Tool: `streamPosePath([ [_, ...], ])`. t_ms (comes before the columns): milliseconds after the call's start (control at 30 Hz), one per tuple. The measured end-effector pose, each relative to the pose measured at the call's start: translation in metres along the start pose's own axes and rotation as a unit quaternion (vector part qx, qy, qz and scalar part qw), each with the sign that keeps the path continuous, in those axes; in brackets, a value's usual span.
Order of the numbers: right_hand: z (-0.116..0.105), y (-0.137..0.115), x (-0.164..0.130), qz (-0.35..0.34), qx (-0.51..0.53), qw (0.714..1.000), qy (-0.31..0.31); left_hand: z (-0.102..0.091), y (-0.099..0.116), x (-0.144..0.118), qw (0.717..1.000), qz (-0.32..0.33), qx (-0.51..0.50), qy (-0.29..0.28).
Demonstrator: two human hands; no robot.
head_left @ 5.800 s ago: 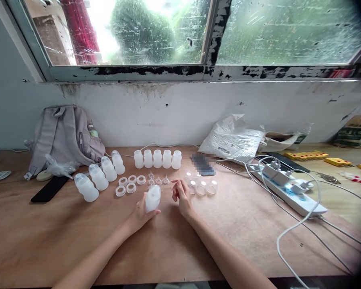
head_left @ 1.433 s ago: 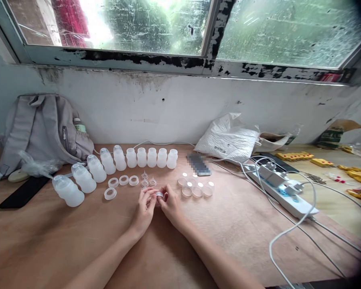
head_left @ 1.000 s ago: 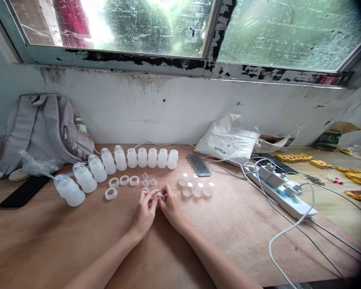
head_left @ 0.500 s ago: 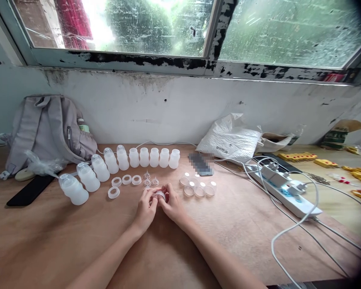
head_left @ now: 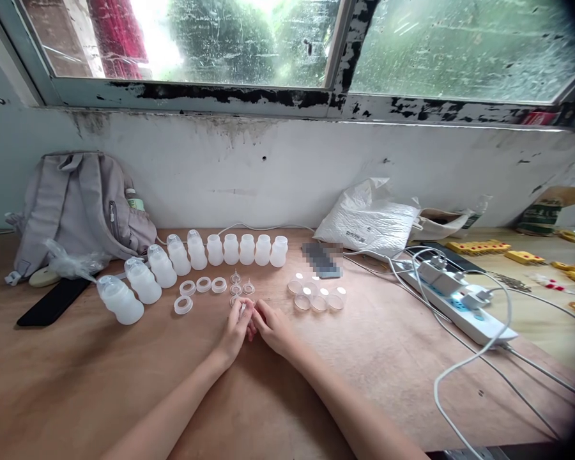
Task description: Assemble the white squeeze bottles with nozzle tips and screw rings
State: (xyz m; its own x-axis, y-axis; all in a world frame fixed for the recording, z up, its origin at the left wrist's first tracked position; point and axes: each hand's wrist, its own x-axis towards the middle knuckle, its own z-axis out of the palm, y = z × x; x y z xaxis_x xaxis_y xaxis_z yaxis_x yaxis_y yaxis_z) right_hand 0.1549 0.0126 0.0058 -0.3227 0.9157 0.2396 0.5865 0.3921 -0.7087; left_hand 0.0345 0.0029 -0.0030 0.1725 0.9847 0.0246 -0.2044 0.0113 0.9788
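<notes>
Part: a small clear piece (head_left: 244, 308), mostly hidden; its axis and facing cannot be told.
Look: translucent, whitish.
Place: pinched between both hands' fingertips, low over the bench (head_left: 124, 383), just in front of the loose nipples (head_left: 242, 287).
Left hand (head_left: 234, 329): fingers curled closed on the part.
Right hand (head_left: 274, 327): fingers curled, tips touching it.

You are sitting at a makeshift assembly bench, a small workshop rather than a home. The plywood table (head_left: 124, 383) runs along a stained wall (head_left: 268, 172) under a window (head_left: 316, 51) with peeling black paint. Identical plastic bottles (head_left: 246, 249) stand in a row, with rings (head_left: 196, 286) and caps (head_left: 316, 297) sorted in groups before them. A power strip (head_left: 460, 300) with chargers, yellow parts (head_left: 479, 246) on the next bench, a sack (head_left: 368, 220) and a backpack (head_left: 76, 204) complete it.
</notes>
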Motion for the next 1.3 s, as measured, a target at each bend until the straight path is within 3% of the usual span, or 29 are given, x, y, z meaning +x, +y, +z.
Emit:
streamPosePath([
  [167, 0.001, -0.004, -0.001, -0.022, 0.025, 0.999, -0.015, -0.001, -0.008, 0.002, 0.994, 0.04, 0.08, 0.061],
  [333, 0.001, -0.006, 0.0, -0.072, 0.051, 0.996, -0.014, -0.006, 0.005, -0.001, 0.973, 0.073, 0.196, 0.097],
  [433, 0.002, -0.01, -0.003, -0.088, 0.05, 0.995, 0.004, -0.007, 0.013, -0.004, 0.95, 0.126, 0.258, 0.123],
  [533, 0.004, -0.014, -0.007, -0.093, 0.044, 0.994, 0.022, -0.007, 0.018, -0.006, 0.935, 0.171, 0.288, 0.118],
  [833, 0.007, -0.023, -0.014, -0.096, 0.059, 0.993, 0.033, -0.013, 0.02, -0.003, 0.932, 0.197, 0.283, 0.112],
  [1033, 0.005, -0.017, -0.014, -0.097, 0.063, 0.991, 0.06, -0.027, 0.024, -0.003, 0.857, 0.286, 0.419, 0.091],
  [1200, -0.001, 0.001, -0.001, -0.049, 0.035, 0.99, 0.128, -0.044, 0.05, 0.035, 0.803, 0.238, 0.528, 0.141],
  [1300, -0.004, 0.012, 0.005, -0.03, 0.03, 0.987, 0.152, -0.055, 0.063, 0.068, 0.75, 0.198, 0.604, 0.185],
])
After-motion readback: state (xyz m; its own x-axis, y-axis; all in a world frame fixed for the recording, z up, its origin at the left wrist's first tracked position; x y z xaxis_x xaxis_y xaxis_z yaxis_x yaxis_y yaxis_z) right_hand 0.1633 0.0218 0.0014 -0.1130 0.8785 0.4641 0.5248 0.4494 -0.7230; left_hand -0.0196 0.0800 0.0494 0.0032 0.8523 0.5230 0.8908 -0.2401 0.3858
